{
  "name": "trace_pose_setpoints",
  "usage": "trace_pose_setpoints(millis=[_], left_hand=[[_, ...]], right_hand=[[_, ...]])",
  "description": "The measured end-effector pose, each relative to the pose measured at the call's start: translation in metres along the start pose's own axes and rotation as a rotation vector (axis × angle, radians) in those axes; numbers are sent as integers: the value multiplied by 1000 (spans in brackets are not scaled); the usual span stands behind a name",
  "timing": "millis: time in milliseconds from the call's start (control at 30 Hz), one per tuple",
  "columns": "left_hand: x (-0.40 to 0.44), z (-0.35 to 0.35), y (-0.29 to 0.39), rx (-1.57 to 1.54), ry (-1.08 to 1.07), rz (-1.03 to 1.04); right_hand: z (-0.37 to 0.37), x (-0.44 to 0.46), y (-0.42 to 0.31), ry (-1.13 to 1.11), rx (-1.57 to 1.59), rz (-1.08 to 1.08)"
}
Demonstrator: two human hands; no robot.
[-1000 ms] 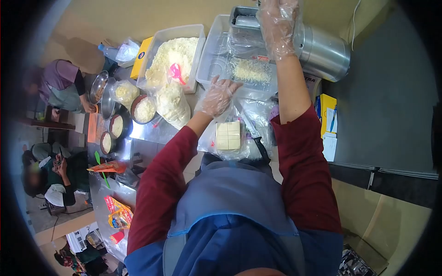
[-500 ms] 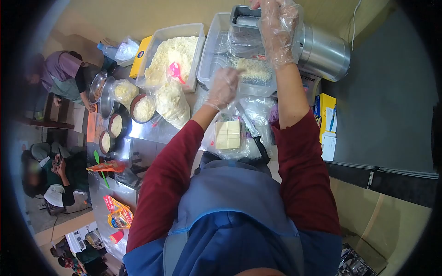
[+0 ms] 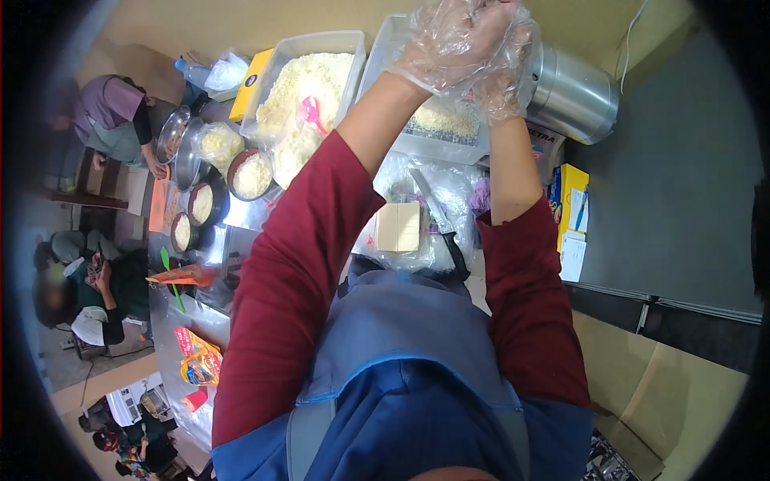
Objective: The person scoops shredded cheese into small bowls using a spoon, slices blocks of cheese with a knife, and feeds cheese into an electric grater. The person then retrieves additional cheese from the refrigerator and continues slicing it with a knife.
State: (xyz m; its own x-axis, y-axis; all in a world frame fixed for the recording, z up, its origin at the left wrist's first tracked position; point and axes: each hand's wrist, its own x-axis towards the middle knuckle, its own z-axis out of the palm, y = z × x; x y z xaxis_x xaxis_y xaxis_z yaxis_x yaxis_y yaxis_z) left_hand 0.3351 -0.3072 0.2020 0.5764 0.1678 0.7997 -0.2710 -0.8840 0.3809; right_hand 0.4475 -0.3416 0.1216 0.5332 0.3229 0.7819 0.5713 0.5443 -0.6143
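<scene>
My left hand (image 3: 453, 50), in a clear plastic glove, reaches over the top of the metal grating machine with its fingers curled in. Whatever those fingers hold, if anything, is hidden. My right hand (image 3: 504, 86), gloved the same way, is close against the left one, and its fingers are mostly covered. Below them, pale shreds like grated cheese (image 3: 446, 119) lie in a clear plastic tub (image 3: 383, 50). Nearer my body, a cream-coloured block like cheese (image 3: 399, 228), scored with lines, rests on plastic wrapping. Beside it lies a knife (image 3: 454, 248) with a black handle.
The machine's silver cylinder (image 3: 576, 92) stands right of my hands. Another tub (image 3: 353, 76) of white shreds holds a pink scoop (image 3: 312, 112). Bowls of shreds (image 3: 250, 175) line the left side. A yellow box (image 3: 571, 188) stands at right. Other people sit at left.
My left hand has moved up and right from above the tub to the machine's top, meeting my right hand. My left sleeve now covers part of the bag of shreds.
</scene>
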Motion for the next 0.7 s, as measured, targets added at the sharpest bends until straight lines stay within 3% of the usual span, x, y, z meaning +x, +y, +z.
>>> trace_pose_setpoints(millis=[267, 333, 567, 667, 700], left_hand=[[-9, 4, 0, -26, 29, -26], [-12, 12, -10, -114, 67, 50], [-26, 22, -14, -152, 126, 40], [-29, 27, -21, -175, 142, 104], [-31, 28, -23, -195, 136, 102]], right_hand=[[-13, -15, 37, -18, 255, 22], [-16, -20, 48, -24, 327, 41], [-18, -51, 57, 88, 603, 277], [-24, -52, 53, -58, 306, 245], [-24, -51, 54, -70, 381, 229]])
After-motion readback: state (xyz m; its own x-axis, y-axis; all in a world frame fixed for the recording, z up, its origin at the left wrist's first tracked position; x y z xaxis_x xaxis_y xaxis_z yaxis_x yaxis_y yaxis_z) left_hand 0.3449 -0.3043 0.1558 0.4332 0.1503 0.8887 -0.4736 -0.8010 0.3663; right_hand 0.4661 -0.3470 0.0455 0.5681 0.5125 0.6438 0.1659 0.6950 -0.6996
